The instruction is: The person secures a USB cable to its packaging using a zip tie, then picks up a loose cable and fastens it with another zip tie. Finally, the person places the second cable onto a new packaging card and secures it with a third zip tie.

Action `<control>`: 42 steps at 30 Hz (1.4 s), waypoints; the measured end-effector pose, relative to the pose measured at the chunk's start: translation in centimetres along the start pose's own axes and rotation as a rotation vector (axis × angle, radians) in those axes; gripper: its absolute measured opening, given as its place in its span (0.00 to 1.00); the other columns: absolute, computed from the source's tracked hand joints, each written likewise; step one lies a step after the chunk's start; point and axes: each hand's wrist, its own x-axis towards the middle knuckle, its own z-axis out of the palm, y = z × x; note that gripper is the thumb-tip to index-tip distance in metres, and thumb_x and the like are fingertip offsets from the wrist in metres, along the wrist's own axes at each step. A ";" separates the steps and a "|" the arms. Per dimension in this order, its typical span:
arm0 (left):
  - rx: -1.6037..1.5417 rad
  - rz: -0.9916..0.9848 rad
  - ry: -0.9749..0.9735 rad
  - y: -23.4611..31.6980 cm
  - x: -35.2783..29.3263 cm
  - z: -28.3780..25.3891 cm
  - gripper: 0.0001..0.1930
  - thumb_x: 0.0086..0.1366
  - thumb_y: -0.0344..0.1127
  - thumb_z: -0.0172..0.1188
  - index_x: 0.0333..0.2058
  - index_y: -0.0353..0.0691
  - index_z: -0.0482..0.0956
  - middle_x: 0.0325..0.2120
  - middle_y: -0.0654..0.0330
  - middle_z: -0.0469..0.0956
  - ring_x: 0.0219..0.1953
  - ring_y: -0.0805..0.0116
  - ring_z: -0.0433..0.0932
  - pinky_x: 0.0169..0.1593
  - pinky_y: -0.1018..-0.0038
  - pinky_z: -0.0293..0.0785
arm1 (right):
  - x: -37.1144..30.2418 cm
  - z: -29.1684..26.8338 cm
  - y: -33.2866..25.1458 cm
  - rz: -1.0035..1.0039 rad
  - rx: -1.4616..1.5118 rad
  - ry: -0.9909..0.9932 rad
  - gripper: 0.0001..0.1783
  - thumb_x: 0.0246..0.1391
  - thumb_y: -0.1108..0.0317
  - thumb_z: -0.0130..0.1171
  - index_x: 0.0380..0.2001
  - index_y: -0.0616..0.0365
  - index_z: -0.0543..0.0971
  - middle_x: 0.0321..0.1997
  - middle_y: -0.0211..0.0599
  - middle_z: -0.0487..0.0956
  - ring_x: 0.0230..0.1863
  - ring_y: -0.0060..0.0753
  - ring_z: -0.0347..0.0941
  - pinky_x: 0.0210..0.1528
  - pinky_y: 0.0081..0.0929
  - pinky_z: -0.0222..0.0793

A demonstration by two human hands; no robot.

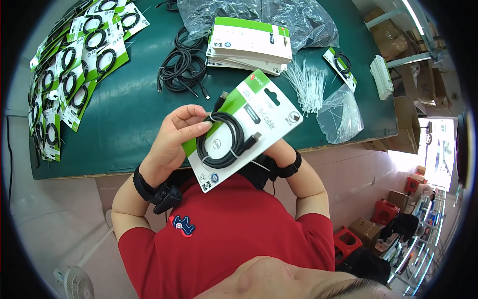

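Observation:
A white and green packaging card [261,97] is tilted in front of me, above the table's near edge. On its face lies a coiled black USB cable [241,132] with white zip ties around it. One tie's loose tail sticks out past the card's lower right edge. My left hand [172,132] is closed at the card's left side, its thumb pressing the top of the coil. Behind the card's right side is my right hand [279,151]; its fingers are hidden. Loose white zip ties [306,87] lie beyond the card, beside a clear bag of ties [341,117].
On the green table [134,112], carded cables [94,40] are piled left. Loose black cables [181,67] lie beside a stack of cards [249,42], with plastic bags [308,22] behind. Rightward are one carded cable [342,64] and another card stack [381,77].

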 end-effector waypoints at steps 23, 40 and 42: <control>0.162 0.278 0.486 -3.6 0.9 -2.1 0.12 0.63 0.25 0.64 0.45 0.35 0.75 0.41 0.60 0.78 0.42 0.74 0.78 0.48 0.77 0.74 | 2.4 -3.2 -1.4 0.047 -0.228 0.322 0.17 0.54 0.69 0.65 0.47 0.59 0.81 0.47 0.37 0.81 0.50 0.33 0.76 0.51 0.30 0.73; 1.573 0.600 0.162 -2.2 0.8 -1.5 0.16 0.52 0.30 0.70 0.41 0.43 0.80 0.36 0.61 0.79 0.37 0.61 0.78 0.41 0.71 0.76 | 2.6 1.8 -1.0 -0.399 -0.827 -0.067 0.10 0.44 0.68 0.68 0.32 0.56 0.82 0.33 0.35 0.76 0.37 0.41 0.74 0.39 0.36 0.72; 1.599 0.575 0.087 -2.4 1.1 -1.7 0.16 0.50 0.30 0.70 0.40 0.44 0.81 0.35 0.61 0.80 0.37 0.57 0.79 0.42 0.67 0.77 | 2.5 1.9 -1.0 -0.382 -0.829 -0.056 0.10 0.43 0.69 0.67 0.32 0.56 0.82 0.33 0.35 0.76 0.37 0.41 0.74 0.39 0.36 0.72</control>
